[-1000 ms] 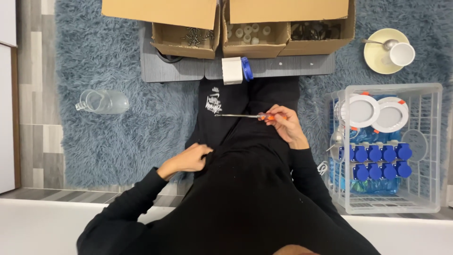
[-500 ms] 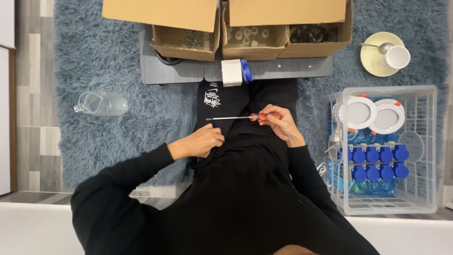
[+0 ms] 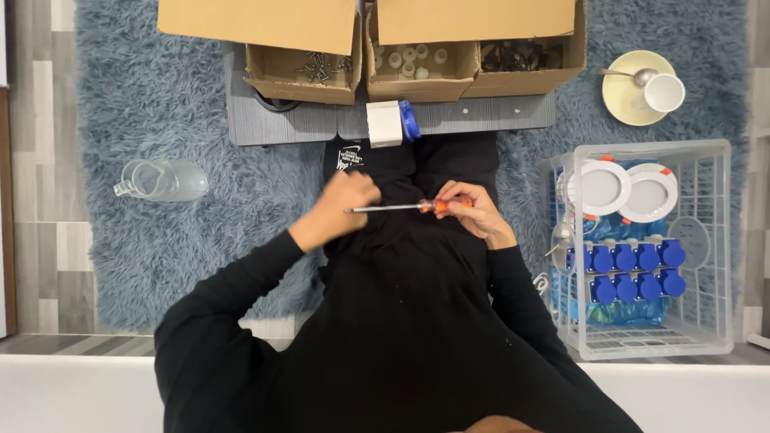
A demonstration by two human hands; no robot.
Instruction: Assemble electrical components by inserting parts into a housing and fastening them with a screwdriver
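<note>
My right hand [image 3: 472,210] grips the orange handle of a screwdriver [image 3: 401,208] and holds it level over my lap, its metal shaft pointing left. My left hand [image 3: 345,205] is up at the shaft's tip, fingers curled around or just behind it; whether it holds a small part I cannot tell. A white and blue socket piece [image 3: 391,123] lies on the grey board [image 3: 289,124] just beyond my knees.
Three cardboard boxes sit at the far side: one with screws [image 3: 309,70], one with white rings [image 3: 413,62], one with black parts [image 3: 513,58]. A white wire crate [image 3: 706,168] with round lamps and blue sockets stands right. A glass jug [image 3: 160,180] lies left; a cup on a saucer [image 3: 654,90] is far right.
My left hand rose from my left thigh up and to the right to meet the screwdriver tip. The right hand and screwdriver stayed almost in place.
</note>
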